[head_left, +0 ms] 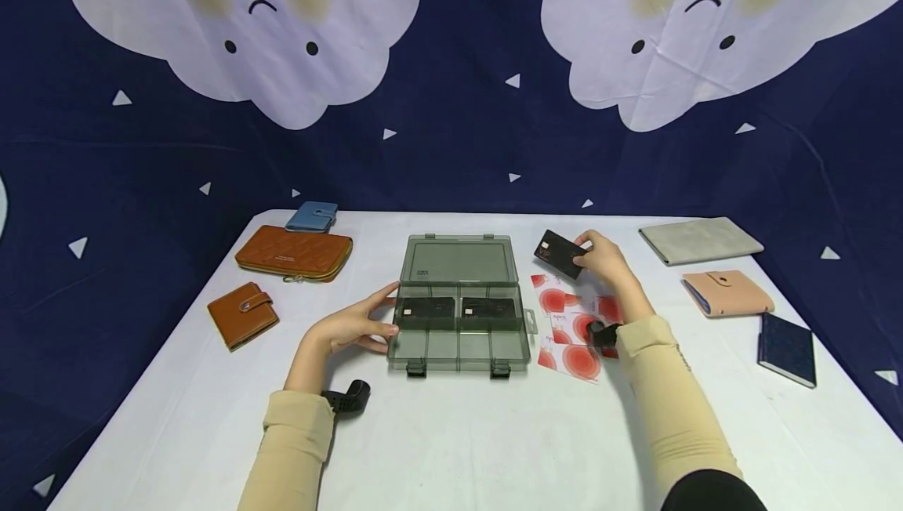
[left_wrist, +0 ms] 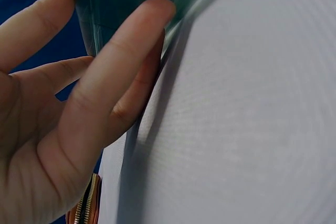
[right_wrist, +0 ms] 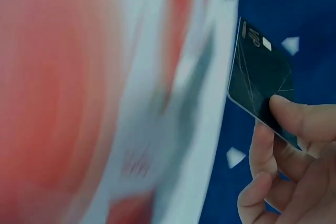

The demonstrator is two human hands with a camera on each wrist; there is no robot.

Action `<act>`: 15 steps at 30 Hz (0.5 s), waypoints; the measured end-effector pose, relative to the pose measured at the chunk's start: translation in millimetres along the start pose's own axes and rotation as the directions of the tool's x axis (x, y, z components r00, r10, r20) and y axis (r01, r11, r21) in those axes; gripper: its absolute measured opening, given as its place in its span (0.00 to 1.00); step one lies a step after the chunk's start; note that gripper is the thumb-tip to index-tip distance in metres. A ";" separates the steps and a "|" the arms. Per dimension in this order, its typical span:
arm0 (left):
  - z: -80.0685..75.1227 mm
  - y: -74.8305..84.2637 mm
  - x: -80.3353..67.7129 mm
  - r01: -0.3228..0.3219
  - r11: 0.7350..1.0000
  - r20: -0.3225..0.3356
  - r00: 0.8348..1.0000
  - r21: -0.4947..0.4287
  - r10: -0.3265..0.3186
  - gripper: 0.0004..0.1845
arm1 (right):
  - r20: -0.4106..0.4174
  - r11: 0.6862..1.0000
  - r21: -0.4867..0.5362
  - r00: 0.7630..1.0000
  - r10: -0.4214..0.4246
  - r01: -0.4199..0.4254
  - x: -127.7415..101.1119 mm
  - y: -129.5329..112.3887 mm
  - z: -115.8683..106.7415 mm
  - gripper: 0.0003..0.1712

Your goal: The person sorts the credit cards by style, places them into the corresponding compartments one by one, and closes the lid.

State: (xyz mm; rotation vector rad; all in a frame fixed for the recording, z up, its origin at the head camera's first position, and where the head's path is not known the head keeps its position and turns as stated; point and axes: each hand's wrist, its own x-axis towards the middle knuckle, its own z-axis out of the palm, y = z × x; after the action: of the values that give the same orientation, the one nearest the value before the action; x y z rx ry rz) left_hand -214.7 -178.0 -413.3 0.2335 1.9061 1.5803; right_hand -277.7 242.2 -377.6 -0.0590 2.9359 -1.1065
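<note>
White tabletop (head_left: 458, 440), right hand (head_left: 605, 260) pinching a glossy black card (head_left: 560, 254), left hand (head_left: 353, 327) spread against smoky clear box (head_left: 458, 303)

The backdrop (head_left: 451, 150) is dark navy with small white triangles and big white clouds that have yellow cheeks, and the table (head_left: 451, 433) is white. The open box (head_left: 458, 307) is smoky grey and see-through, the card (head_left: 560, 254) in the right hand (head_left: 603, 260) is black with thin pale lines, and the sheet (head_left: 567, 331) is white with red circles. Wallets: two orange-brown (head_left: 242, 315), one light blue (head_left: 312, 216), one grey (head_left: 700, 240), one peach (head_left: 727, 293), one dark navy (head_left: 787, 349).
</note>
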 end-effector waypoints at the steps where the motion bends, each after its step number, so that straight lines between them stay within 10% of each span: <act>1: 0.0 -0.1 -0.1 0.000 1.000 0.000 1.000 -0.001 0.000 0.48 | 0.008 0.999 0.035 1.000 -0.014 0.014 -2.2 -5.2 2.0 0.16; 15: 1.0 -0.2 0.5 -0.007 1.000 0.000 1.000 -0.001 0.007 0.48 | 0.120 0.960 0.215 0.970 -0.210 0.181 -35.1 -57.7 36.7 0.10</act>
State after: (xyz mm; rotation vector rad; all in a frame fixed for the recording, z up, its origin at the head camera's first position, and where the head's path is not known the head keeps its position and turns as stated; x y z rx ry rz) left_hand -214.5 -176.9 -413.8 0.2397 1.9064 1.5853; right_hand -240.1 176.0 -367.4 -0.4180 2.7225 -1.3592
